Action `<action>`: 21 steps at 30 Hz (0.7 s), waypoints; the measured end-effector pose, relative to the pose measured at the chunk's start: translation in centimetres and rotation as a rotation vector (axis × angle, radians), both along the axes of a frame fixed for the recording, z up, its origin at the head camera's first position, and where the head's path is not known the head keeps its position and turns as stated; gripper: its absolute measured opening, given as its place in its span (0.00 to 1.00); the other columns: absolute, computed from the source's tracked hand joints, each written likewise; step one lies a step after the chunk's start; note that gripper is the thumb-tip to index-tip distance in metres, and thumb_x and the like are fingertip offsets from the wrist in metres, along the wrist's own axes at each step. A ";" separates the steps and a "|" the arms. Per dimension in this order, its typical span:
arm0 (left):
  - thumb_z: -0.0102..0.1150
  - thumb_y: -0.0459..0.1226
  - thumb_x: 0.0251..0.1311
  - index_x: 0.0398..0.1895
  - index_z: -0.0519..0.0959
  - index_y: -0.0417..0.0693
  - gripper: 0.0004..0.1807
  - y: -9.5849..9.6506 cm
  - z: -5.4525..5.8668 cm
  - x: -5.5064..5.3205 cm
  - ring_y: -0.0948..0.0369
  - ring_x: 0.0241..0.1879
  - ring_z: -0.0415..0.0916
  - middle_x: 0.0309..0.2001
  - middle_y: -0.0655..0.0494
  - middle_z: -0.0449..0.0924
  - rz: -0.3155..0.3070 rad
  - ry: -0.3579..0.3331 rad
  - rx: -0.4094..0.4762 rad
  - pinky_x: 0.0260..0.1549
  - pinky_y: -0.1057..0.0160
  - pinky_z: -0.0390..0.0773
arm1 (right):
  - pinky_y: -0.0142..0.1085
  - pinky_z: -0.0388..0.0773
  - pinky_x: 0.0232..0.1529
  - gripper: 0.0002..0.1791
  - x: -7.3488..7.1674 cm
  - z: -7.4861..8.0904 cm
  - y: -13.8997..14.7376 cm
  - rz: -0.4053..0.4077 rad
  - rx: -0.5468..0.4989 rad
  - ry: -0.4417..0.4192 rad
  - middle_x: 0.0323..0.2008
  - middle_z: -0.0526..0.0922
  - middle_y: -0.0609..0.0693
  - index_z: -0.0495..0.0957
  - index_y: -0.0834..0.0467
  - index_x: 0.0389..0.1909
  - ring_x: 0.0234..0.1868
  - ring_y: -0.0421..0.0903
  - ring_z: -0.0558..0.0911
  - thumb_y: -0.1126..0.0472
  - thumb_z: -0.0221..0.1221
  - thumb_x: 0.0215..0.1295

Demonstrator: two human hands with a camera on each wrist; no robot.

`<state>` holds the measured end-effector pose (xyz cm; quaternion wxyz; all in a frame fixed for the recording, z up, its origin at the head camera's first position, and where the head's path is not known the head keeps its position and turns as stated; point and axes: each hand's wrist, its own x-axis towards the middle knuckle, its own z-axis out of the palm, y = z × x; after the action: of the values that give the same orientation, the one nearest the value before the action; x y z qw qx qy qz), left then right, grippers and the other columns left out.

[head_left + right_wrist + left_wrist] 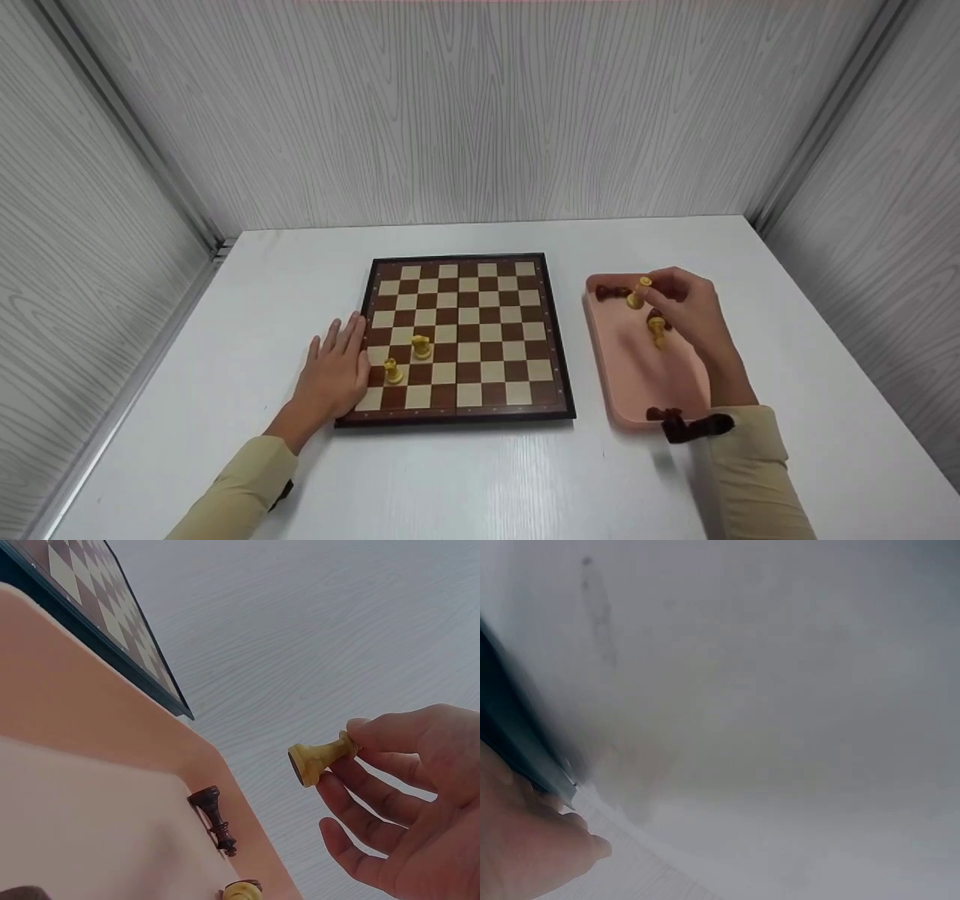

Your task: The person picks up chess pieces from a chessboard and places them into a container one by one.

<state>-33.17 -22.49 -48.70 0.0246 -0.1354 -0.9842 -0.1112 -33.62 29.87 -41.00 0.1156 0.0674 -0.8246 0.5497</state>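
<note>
My right hand (pixel 690 304) pinches a yellow chess piece (pixel 319 760) between thumb and fingers, above the far end of a pink tray (pixel 626 360). The right wrist view shows its round base pointing away from the fingers; its top is partly covered. My left hand (pixel 334 371) lies with straight fingers against the left edge of a brown-and-cream chessboard (pixel 491 330). Near that hand, a yellow knight (pixel 421 346) and another yellow piece with a notched top (pixel 392 371) stand upright on the board.
In the tray lie a dark piece (pixel 613 292) at the far left corner, a yellow piece (pixel 657 330) near the middle, and a dark piece (pixel 661 414) at the near end. The white table (pixel 495 480) meets grey wood-grain walls (pixel 480 112) at the back and sides.
</note>
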 end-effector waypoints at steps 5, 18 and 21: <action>0.31 0.41 0.80 0.82 0.47 0.35 0.33 -0.1 0.0 0.1 0.39 0.79 0.42 0.82 0.41 0.46 -0.003 0.011 0.001 0.74 0.34 0.44 | 0.27 0.81 0.34 0.16 0.8 0.9 -0.7 0.011 0.014 -0.026 0.46 0.83 0.71 0.80 0.73 0.54 0.35 0.39 0.82 0.64 0.62 0.73; 0.30 0.42 0.81 0.82 0.48 0.36 0.33 0.0 -0.2 0.1 0.39 0.79 0.42 0.82 0.41 0.47 0.007 -0.003 0.015 0.74 0.34 0.44 | 0.25 0.80 0.39 0.22 1.0 0.5 -0.5 0.000 0.003 -0.023 0.52 0.80 0.72 0.76 0.76 0.58 0.43 0.44 0.84 0.63 0.62 0.73; 0.30 0.42 0.81 0.82 0.47 0.36 0.33 0.0 -0.2 0.0 0.39 0.80 0.42 0.82 0.41 0.46 0.006 -0.006 0.009 0.74 0.34 0.43 | 0.24 0.79 0.39 0.21 1.2 0.7 -0.5 -0.008 0.007 -0.025 0.52 0.80 0.71 0.77 0.75 0.58 0.44 0.49 0.84 0.63 0.62 0.73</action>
<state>-33.17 -22.45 -48.86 0.0226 -0.1321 -0.9842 -0.1161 -32.43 29.40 -40.33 0.1073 0.0578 -0.8281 0.5472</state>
